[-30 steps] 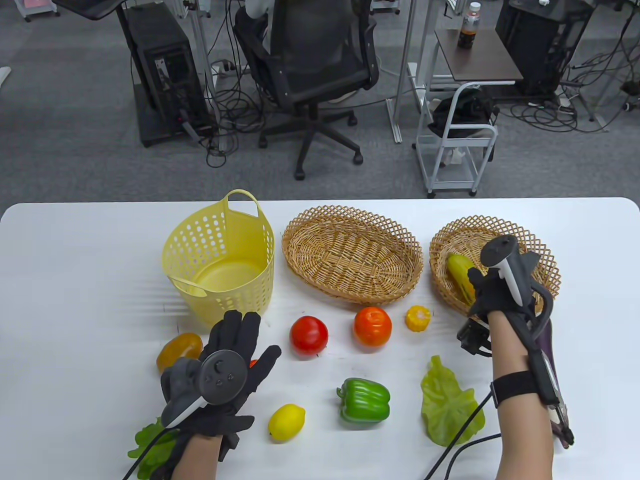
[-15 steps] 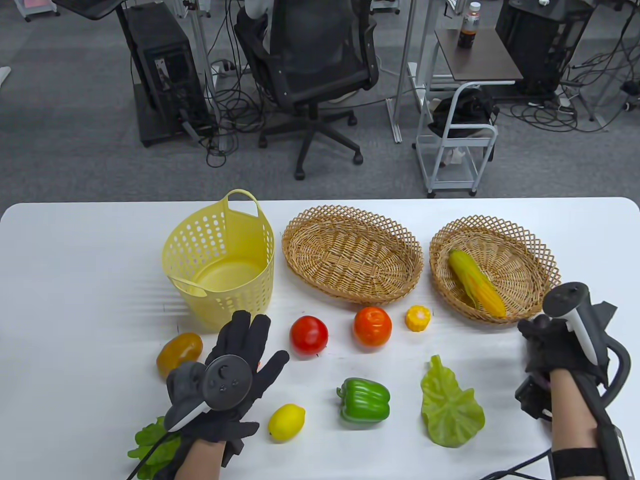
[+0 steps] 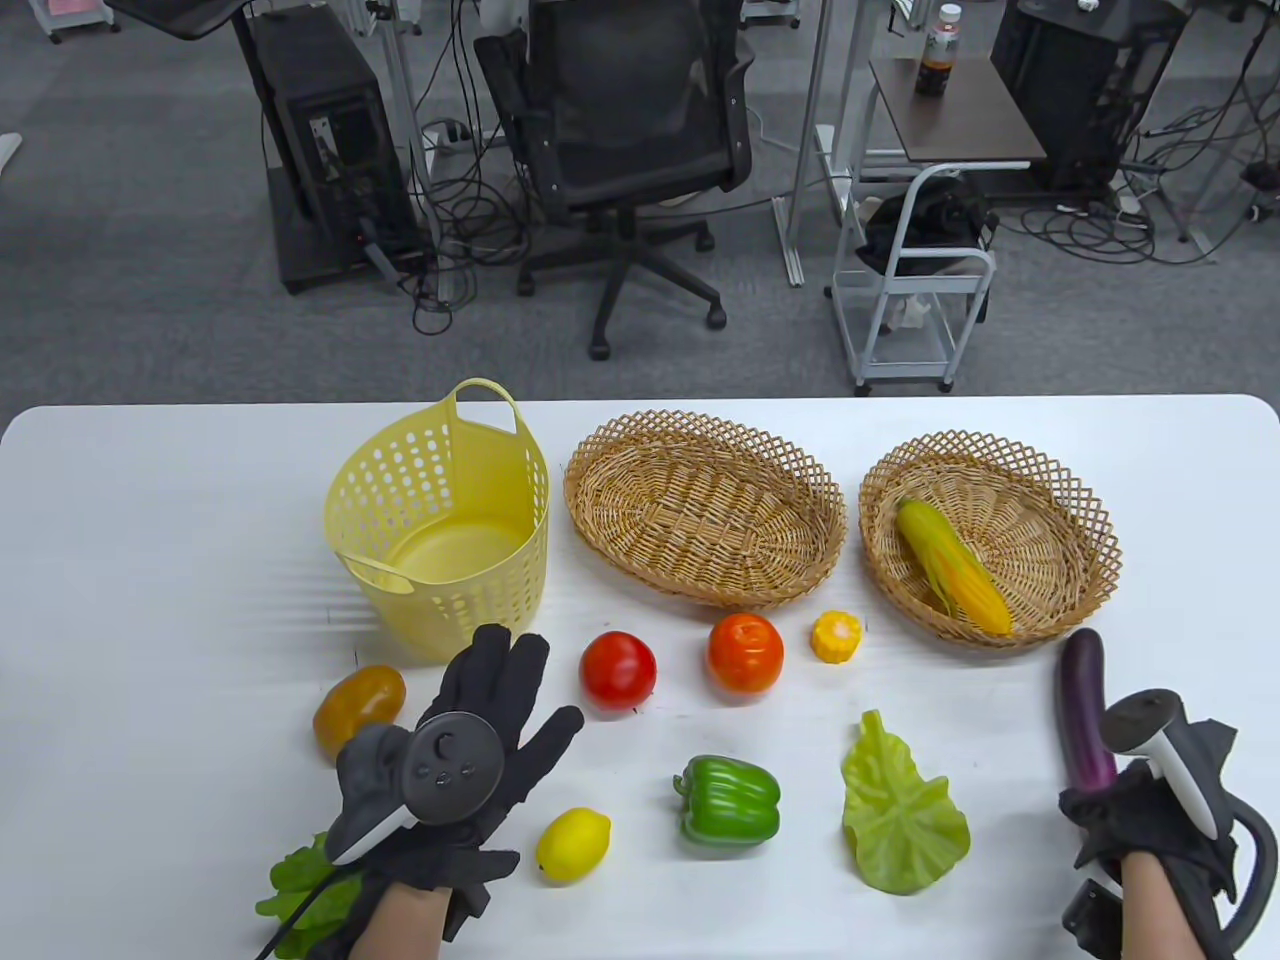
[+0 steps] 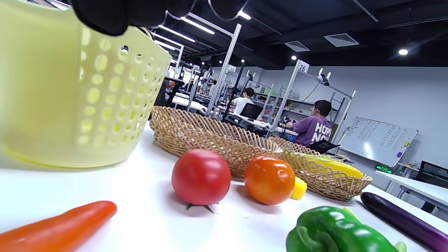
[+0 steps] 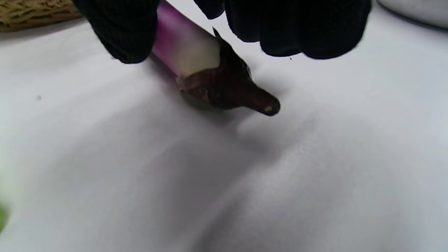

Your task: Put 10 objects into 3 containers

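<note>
My right hand grips the stem end of a purple eggplant that lies on the table at the right; in the right wrist view my fingers curl around the eggplant. My left hand is open and flat, fingers spread, over an orange-red carrot. A corn cob lies in the round wicker basket. The oval wicker basket and the yellow plastic basket hold nothing.
Loose on the table: a red tomato, an orange tomato, a small corn piece, a green pepper, a lettuce leaf, a lemon, an orange-yellow fruit, and lettuce under my left wrist.
My right hand let go of the corn in the round basket, drew back to the near right and took hold of the eggplant. My left hand shifted slightly right.
</note>
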Demonstrator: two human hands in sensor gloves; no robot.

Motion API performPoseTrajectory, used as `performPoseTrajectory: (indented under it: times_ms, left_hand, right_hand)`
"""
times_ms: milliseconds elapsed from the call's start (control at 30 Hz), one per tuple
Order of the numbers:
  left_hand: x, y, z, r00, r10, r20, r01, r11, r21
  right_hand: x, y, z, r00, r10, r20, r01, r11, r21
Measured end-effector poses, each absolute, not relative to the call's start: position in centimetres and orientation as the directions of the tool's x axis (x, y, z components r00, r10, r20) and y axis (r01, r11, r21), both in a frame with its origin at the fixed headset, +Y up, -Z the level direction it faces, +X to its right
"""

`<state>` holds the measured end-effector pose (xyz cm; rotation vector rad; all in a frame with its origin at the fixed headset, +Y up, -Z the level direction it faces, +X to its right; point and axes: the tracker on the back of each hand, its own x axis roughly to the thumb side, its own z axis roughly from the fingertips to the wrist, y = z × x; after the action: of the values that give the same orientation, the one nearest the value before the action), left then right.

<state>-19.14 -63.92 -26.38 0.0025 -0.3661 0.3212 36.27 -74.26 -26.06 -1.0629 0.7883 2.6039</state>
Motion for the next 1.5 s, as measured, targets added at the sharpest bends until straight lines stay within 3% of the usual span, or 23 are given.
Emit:
performPoseTrajectory:
  times_ms: [200,467,767,900,1000,1200,1500]
  left_hand:
    - [-19.1,-64.0,-26.5,0.887,0.308,0.344,-0.305,0.950,-0.065]
    - [-19.1,-64.0,-26.5,0.889,0.309,0.337,-0.306,0.950,-0.063]
    - [-19.3,-63.8,-26.4,0.882,0.319,0.346,-0.320,0.946,-0.055]
    - [-19.4,-63.7,-26.3,0.880,0.321,0.350,-0.326,0.944,-0.046]
    - [-19.4,-63.7,-26.3,0.880,0.322,0.349,-0.329,0.943,-0.043]
    - [-19.5,-63.7,-26.3,0.877,0.338,0.342,-0.338,0.939,-0.059]
    - [-19.5,-63.7,-26.3,0.883,0.333,0.332,-0.330,0.942,-0.067]
  right_hand:
    - [36.5,-75.9,-26.3,-0.715,-0.045,-0.697,-0.372,-0.820,0.435]
    - [37.3,-76.2,-26.2,-0.700,0.005,-0.714,-0.349,-0.875,0.336]
    - [37.8,-73.6,-25.5,-0.615,0.093,-0.783,-0.335,-0.930,0.152]
    - [37.5,-71.5,-25.8,-0.585,0.113,-0.803,-0.264,-0.963,0.056]
    - [36.7,-69.5,-26.9,-0.598,0.170,-0.783,-0.231,-0.972,-0.035]
    - [34.1,-67.0,-30.7,-0.662,0.123,-0.739,-0.157,-0.987,-0.024]
    - [32.0,-66.8,-36.8,-0.688,0.100,-0.718,-0.176,-0.984,0.032]
